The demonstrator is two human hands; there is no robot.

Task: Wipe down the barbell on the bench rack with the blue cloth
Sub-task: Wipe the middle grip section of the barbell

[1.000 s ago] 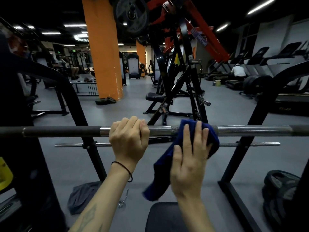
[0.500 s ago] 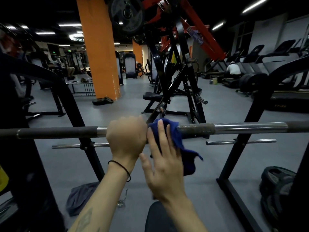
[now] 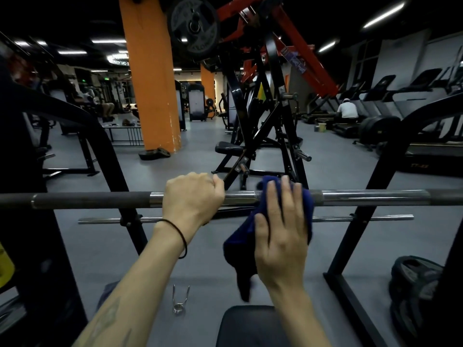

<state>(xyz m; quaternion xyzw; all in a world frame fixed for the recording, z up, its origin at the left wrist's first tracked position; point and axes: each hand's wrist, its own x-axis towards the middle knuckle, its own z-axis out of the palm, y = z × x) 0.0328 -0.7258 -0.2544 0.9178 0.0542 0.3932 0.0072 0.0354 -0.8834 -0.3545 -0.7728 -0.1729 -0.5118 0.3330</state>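
Note:
The steel barbell (image 3: 370, 197) lies level across the black bench rack (image 3: 360, 221), spanning the whole view. My left hand (image 3: 190, 196) grips the bar from above, just right of the dark knurled section. Directly to its right, my right hand (image 3: 280, 236) lies flat with straight fingers over the blue cloth (image 3: 238, 244), pressing it against the bar. The cloth wraps the bar there and its loose end hangs down below my palm. The bar under the cloth is hidden.
A thinner safety bar (image 3: 350, 217) runs below the barbell. The black bench pad (image 3: 250, 326) is at the bottom edge. A spring collar (image 3: 180, 300) lies on the grey floor. Weight plates (image 3: 413, 284) are stacked at the right, and a black machine (image 3: 258, 136) stands beyond.
My right hand slid the cloth left along the bar until it met my left hand, then back to the right. My left hand kept its grip in place.

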